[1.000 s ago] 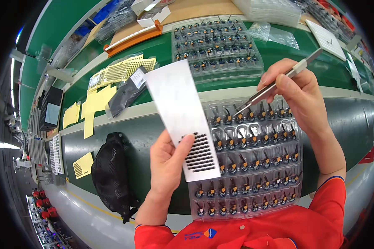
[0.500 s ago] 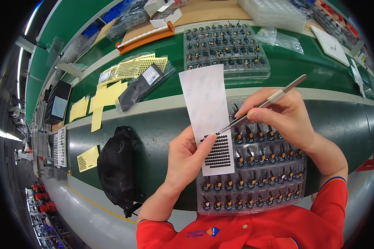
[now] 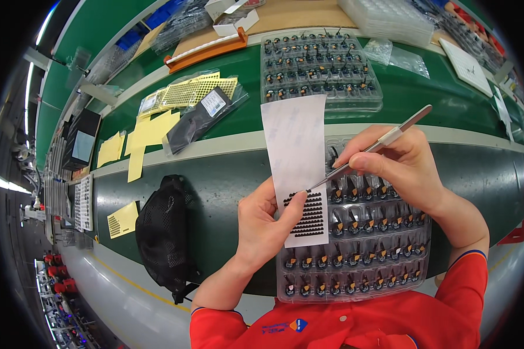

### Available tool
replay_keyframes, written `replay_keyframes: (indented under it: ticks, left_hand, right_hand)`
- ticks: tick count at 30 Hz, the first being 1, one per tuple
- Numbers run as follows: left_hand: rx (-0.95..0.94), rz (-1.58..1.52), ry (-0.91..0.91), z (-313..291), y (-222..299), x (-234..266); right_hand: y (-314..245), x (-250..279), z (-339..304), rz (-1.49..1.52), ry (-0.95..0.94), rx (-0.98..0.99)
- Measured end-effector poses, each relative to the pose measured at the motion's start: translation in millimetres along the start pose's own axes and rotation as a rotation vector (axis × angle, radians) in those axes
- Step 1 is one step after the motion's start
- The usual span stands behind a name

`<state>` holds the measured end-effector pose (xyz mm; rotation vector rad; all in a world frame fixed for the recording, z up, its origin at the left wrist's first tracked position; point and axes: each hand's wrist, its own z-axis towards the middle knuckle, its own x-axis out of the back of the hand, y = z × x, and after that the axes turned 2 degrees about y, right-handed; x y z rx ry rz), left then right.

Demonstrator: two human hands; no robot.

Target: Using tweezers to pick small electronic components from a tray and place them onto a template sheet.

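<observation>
My left hand (image 3: 264,221) pinches a white backing sheet (image 3: 296,139) by its left edge, thumb on top. Rows of small black stickers (image 3: 307,216) cover the sheet's lower half. In my right hand (image 3: 399,163) is a pair of metal tweezers (image 3: 384,139), held like a pen. Their tips meet the sheet at the top row, close to my left thumb; whether a sticker is between them is too small to tell. Under both hands lies a clear plastic tray (image 3: 355,256) with rows of small round black parts, each with a dark wire and an orange patch.
Another filled tray (image 3: 319,70) stands on the green bench beyond. Yellow sheets (image 3: 151,136) and a bagged dark packet (image 3: 198,119) lie to the left. A black mesh bag (image 3: 164,235) sits left of my forearm, beside a yellow sticker sheet (image 3: 122,222). An orange holder (image 3: 206,49) is at the back.
The sheet's upper end has swung slightly right and stands more upright. The right hand and the tweezers have shifted a little, with the tips still at the top row.
</observation>
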<state>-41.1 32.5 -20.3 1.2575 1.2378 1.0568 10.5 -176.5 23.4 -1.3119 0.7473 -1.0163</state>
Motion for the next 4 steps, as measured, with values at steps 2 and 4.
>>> replay_keyframes:
  ticks: [2, 4]
  left_hand:
    - [0.008, 0.011, 0.002, 0.6, -1.0, 0.7]
    - [-0.028, 0.018, -0.001, 2.0, -4.2, 1.5]
  right_hand:
    - [0.1, 0.6, 1.6, 0.008, -0.008, -0.007]
    - [0.4, 1.9, 3.6, 0.095, -0.023, -0.084]
